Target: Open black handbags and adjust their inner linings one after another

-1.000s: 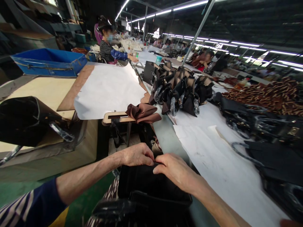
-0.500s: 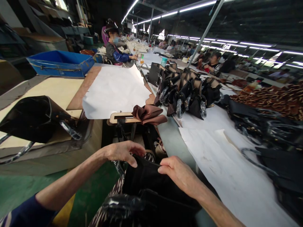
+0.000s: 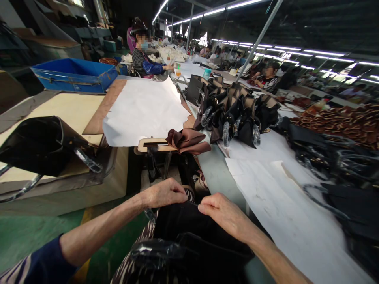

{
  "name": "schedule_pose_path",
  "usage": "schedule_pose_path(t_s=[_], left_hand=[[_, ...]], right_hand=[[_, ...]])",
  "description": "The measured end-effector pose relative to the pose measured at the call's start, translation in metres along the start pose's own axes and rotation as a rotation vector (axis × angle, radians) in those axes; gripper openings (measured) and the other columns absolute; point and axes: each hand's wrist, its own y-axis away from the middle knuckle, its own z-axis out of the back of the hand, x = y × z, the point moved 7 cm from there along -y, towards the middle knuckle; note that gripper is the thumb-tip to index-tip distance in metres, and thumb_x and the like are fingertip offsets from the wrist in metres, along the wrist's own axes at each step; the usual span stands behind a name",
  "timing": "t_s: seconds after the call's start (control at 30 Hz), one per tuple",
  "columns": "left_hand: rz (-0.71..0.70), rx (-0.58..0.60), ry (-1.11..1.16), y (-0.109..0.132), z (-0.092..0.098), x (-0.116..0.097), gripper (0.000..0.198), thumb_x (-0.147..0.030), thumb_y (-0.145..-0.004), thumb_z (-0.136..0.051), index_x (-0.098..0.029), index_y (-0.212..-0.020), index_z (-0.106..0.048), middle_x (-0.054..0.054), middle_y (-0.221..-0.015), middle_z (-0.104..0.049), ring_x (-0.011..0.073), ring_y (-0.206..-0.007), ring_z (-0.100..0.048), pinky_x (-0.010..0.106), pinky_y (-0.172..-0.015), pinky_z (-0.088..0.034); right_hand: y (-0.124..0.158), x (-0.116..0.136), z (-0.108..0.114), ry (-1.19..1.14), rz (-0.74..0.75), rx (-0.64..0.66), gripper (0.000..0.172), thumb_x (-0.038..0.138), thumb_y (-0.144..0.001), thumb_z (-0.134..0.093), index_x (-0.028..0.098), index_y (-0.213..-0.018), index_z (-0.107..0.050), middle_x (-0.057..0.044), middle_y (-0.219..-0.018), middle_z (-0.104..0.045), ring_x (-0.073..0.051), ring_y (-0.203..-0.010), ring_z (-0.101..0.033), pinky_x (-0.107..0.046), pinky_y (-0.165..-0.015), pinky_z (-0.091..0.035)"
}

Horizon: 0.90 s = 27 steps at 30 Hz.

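Note:
A black handbag lies across my lap, its far edge raised between my two hands. My left hand is closed at that edge, thumb and fingers pinching it near the left corner. Facing it a short way to the right, my right hand pinches the same edge. The bag's handle, wrapped in clear plastic, rests on the near side. The lower part of the bag is dark and hard to make out.
Another black bag lies on the left table. Ahead are white paper, a wooden board with a slot and brown cloth. Several black bags stand right of centre. A blue bin is behind; a co-worker sits beyond.
My left hand has closed its fingers onto the bag's edge, where thumb and fingers were apart before. My right hand stays pinched at nearly the same spot.

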Motion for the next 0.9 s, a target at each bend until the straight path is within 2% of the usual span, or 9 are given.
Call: schedule_pose_path(t_s=[0.23,0.5,0.67,0.73,0.83,0.9], left_hand=[[0.062,-0.141,-0.012,0.006,-0.004,0.004,0.027,-0.036,-0.075,-0.049,-0.013,-0.063,-0.057,-0.005,-0.051,-0.032,0.0078,-0.047,-0.026,0.023,-0.043,-0.017],[0.045,-0.080,0.037,0.010,-0.004,-0.002,0.030,-0.040,-0.076,-0.050,-0.013,-0.067,-0.058,-0.005,-0.053,-0.035,0.0086,-0.050,-0.028,0.022,-0.047,-0.021],[0.060,-0.058,0.082,0.009,-0.004,0.000,0.037,-0.048,-0.076,-0.051,-0.014,-0.065,-0.056,-0.005,-0.053,-0.033,0.0086,-0.050,-0.026,0.023,-0.047,-0.020],[0.056,-0.057,0.094,0.009,-0.003,0.000,0.035,-0.048,-0.074,-0.054,-0.013,-0.067,-0.059,-0.005,-0.055,-0.037,0.0092,-0.053,-0.029,0.022,-0.049,-0.022],[0.083,-0.091,0.091,0.007,-0.001,0.005,0.027,-0.037,-0.066,-0.061,-0.013,-0.077,-0.067,-0.003,-0.060,-0.049,0.0110,-0.059,-0.038,0.022,-0.054,-0.027],[0.115,-0.119,0.104,0.007,0.000,0.009,0.026,-0.032,-0.063,-0.061,-0.013,-0.079,-0.069,-0.003,-0.059,-0.051,0.0113,-0.059,-0.040,0.022,-0.054,-0.028]], right_hand=[[0.004,0.008,0.002,0.036,-0.005,-0.015,0.032,0.038,-0.079,-0.041,0.019,-0.059,-0.025,0.005,-0.054,-0.025,-0.009,-0.052,-0.028,-0.023,-0.046,-0.020],[0.001,0.012,0.002,0.047,0.050,-0.023,0.033,0.039,-0.080,-0.040,0.019,-0.057,-0.030,0.005,-0.053,-0.029,-0.009,-0.052,-0.032,-0.024,-0.046,-0.021],[-0.002,0.009,0.001,0.056,0.027,-0.027,0.033,0.039,-0.080,-0.041,0.019,-0.056,-0.031,0.005,-0.052,-0.028,-0.009,-0.052,-0.032,-0.024,-0.046,-0.021],[-0.003,0.010,0.001,0.052,0.025,-0.027,0.032,0.039,-0.080,-0.042,0.019,-0.056,-0.033,0.005,-0.053,-0.031,-0.009,-0.052,-0.033,-0.024,-0.046,-0.022],[-0.003,0.013,0.001,0.051,0.030,-0.031,0.031,0.038,-0.079,-0.042,0.019,-0.056,-0.033,0.005,-0.054,-0.032,-0.009,-0.053,-0.033,-0.024,-0.047,-0.022],[-0.002,0.014,0.001,0.063,0.040,-0.044,0.031,0.037,-0.079,-0.042,0.018,-0.056,-0.032,0.005,-0.054,-0.032,-0.009,-0.053,-0.032,-0.024,-0.047,-0.021]])
